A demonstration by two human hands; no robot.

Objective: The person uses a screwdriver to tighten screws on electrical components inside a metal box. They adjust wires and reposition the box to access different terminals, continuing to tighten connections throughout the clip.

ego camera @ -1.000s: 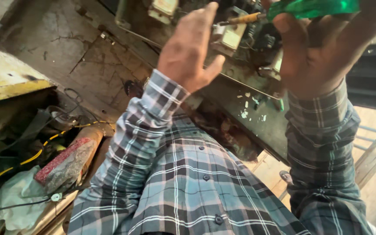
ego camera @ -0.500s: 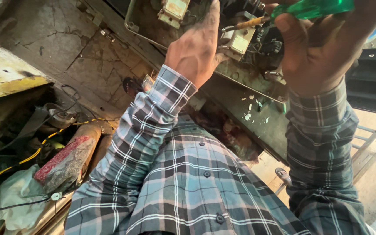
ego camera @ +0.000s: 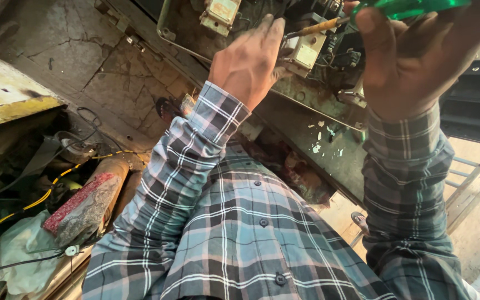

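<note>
Right hand [ego camera: 418, 61] holds a green-handled screwdriver [ego camera: 362, 14] in a firm grip at a cream contactor [ego camera: 306, 51]; left hand [ego camera: 249, 64], grip narrow, steadies its wires.

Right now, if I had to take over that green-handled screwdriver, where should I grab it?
Grip the green handle, probably from the right, where the right hand holds it. The shaft points left into the cream component beside the left hand.

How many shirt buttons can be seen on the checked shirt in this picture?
3. One button is highest on the shirt front, one sits lower, near the middle, and one is nearest the bottom edge. More may be hidden in the folds or outside the picture.
</note>
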